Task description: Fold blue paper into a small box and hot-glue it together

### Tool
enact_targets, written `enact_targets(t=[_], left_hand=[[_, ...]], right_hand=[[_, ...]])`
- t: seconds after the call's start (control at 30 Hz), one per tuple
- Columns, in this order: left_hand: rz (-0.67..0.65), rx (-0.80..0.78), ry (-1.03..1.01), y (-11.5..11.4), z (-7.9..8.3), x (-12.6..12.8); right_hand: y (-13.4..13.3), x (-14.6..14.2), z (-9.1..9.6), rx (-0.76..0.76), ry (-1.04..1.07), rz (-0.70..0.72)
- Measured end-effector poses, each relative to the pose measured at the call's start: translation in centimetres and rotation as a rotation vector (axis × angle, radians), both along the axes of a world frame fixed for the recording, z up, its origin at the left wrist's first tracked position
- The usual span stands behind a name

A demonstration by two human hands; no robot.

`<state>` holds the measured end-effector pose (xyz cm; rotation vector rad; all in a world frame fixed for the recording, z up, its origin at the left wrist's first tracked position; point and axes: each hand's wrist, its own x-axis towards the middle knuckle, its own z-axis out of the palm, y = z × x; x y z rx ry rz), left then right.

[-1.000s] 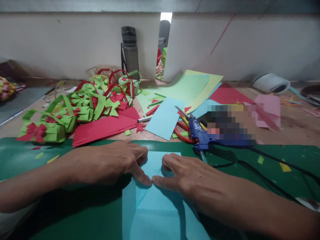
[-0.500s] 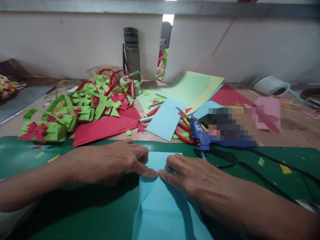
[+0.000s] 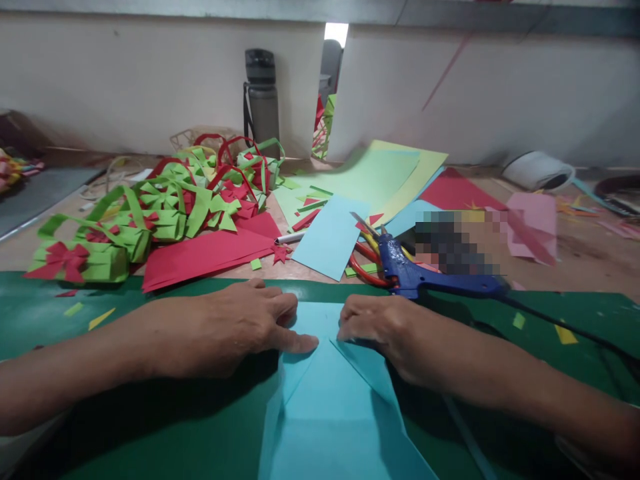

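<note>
A folded light-blue paper lies in front of me, its far end creased into slanting flaps on both sides. My left hand grips its far left edge, thumb stretched across the flap and the other fingers curled. On the far right, my right hand is closed on the right flap, fingers bent and pressed against the fold. A small gap of paper shows between the two hands. Just beyond the right hand rests a blue glue gun. Red-handled scissors lie partly under it.
A green mat covers the near table. Green paper bags with red bows stand at left, beside red paper strips. Behind are a light-blue card, large pale-green sheets and a dark bottle. The glue gun's cord runs right.
My right hand has moved slightly right and away from the left thumb, opening a gap and showing the right flap's slanted fold. The left hand stays nearly in place.
</note>
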<state>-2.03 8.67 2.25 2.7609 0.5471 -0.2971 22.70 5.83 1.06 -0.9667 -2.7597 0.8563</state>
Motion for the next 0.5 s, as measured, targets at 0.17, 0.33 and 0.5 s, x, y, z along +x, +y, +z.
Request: enact_targets(t=[0.17,0.33,0.5], left_hand=[[-0.050,0.017,0.025,-0.1,0.0,0.2],[-0.052,0.032,0.044,-0.1,-0.1,0.4],[-0.046,0.043,0.057,-0.1,-0.2,0.5]], right_hand=[[0.1,-0.1,-0.2,0.020,-0.077,0.018],[0.0,-0.5,0.2,-0.024,-0.082,-0.044],[0.0,-1.4,0.8,-0.046,-0.085,-0.174]])
